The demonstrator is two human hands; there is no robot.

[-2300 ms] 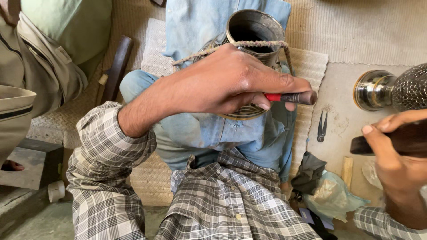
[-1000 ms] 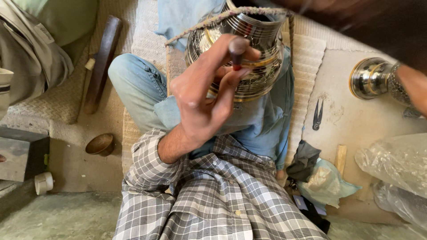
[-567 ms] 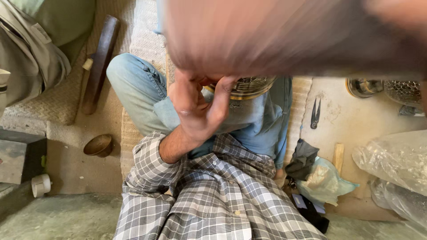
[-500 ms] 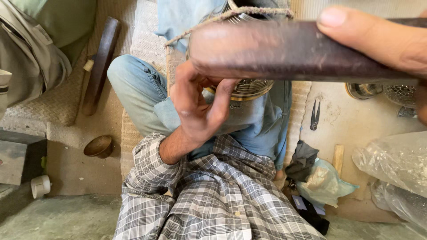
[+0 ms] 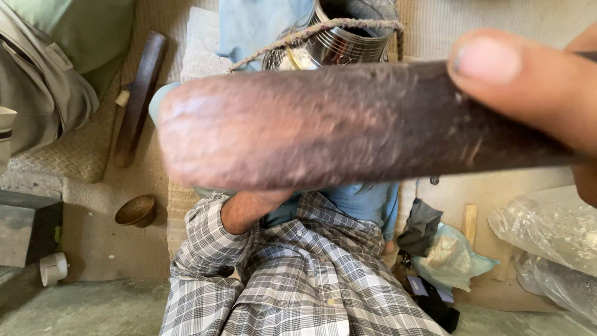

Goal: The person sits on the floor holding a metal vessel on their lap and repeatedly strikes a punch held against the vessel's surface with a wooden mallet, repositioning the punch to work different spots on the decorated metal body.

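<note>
My right hand point(image 5: 528, 87) grips a thick dark brown wooden stick point(image 5: 336, 124), held crosswise very close to the camera; the thumb presses on its top right. The stick fills the middle of the view. Behind it, at the top, a shiny ribbed metal vessel point(image 5: 348, 37) with a cord looped round its mouth rests on my blue-trousered lap. Only the forearm point(image 5: 249, 208) of my left arm shows, coming out of a checked sleeve below the stick. My left hand itself is hidden behind the stick.
A long dark wooden bar point(image 5: 140, 99) lies on the woven mat at left. A small brass bowl point(image 5: 137, 210) and a white cup point(image 5: 53, 267) sit on the floor. Clear plastic bags point(image 5: 547, 242) and a teal bag point(image 5: 451, 258) lie at right. Grey-green cloth point(image 5: 37, 81) is at far left.
The wooden stick has swung in from the right and come closer to the camera, now covering my left hand and most of the vessel. The left forearm has stayed in place.
</note>
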